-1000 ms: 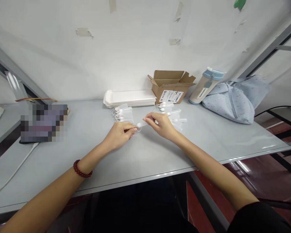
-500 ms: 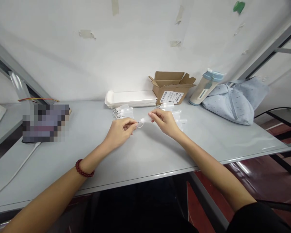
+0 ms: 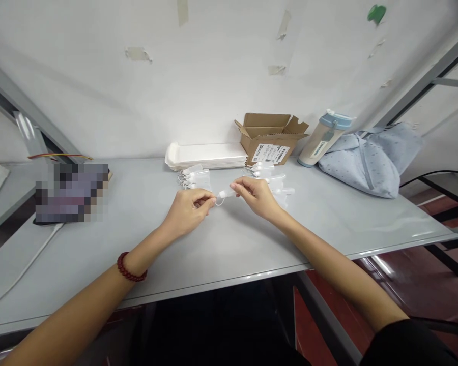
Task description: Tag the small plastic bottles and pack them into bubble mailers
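As the hands meet over the counter (image 3: 229, 239), dial centre is taken at the held small bottle (image 3: 224, 193).

Item: small bottle, white-capped, between the hands; far end of body hidden by the right hand (image 3: 256, 194).
Right fingers: pinched narrow on the body.
Left hand (image 3: 189, 209): at 9 o'clock; fingers pinched on the tip or its thin strand, too small to tell which.
Bottle group (image 3: 197, 175), 10 o'clock: white caps, clear bodies; lower edge partly behind the left hand, count uncertain.
Second bottle group (image 3: 278, 179), 2 to 3 o'clock: partly covered by the right hand.
White stack (image 3: 209, 154), 11 o'clock: contents not discernible.
Cardboard box (image 3: 273, 147), 1 o'clock: flaps open, inner floor hidden, label print illegible.
Tumbler (image 3: 322, 140), 2 o'clock: tilted, just beside the pale blue bag (image 3: 366, 165).
Pixelated object (image 3: 70, 195), 9 o'clock: details obscured; white cable (image 3: 30, 264) below, cut off at the frame's left edge.
Right sleeve (image 3: 408, 343), 4 o'clock: black, cropped.
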`<state>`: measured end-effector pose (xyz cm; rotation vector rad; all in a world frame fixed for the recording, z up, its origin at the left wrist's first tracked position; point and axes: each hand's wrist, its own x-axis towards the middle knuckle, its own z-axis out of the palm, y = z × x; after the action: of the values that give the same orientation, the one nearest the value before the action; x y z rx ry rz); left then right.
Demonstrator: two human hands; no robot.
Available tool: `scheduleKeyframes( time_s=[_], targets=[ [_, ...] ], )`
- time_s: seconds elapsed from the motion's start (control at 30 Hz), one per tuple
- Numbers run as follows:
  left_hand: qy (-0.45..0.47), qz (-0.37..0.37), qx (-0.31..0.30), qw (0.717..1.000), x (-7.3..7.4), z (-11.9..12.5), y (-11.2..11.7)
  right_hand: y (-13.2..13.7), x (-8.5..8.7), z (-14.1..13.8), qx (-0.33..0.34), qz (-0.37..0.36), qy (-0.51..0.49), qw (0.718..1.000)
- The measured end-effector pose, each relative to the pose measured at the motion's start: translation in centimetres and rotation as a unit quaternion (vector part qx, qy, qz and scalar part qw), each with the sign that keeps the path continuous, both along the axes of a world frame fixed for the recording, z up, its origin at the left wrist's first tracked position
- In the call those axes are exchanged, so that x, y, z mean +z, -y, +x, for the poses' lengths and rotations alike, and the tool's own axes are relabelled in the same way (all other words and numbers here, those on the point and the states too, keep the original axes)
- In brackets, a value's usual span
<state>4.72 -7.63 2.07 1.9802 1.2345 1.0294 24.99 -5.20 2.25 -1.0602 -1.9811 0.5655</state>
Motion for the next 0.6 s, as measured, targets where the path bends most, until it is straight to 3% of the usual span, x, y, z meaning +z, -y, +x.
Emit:
scheduleKeyframes(
  time_s=[0.6],
  targets=[
    [0.009, 0.006, 0.012, 1.0, 0.42, -0.01, 0.13, 0.11, -0.53, -0.42, -0.001, 0.005, -0.004, 1.0]
  ],
)
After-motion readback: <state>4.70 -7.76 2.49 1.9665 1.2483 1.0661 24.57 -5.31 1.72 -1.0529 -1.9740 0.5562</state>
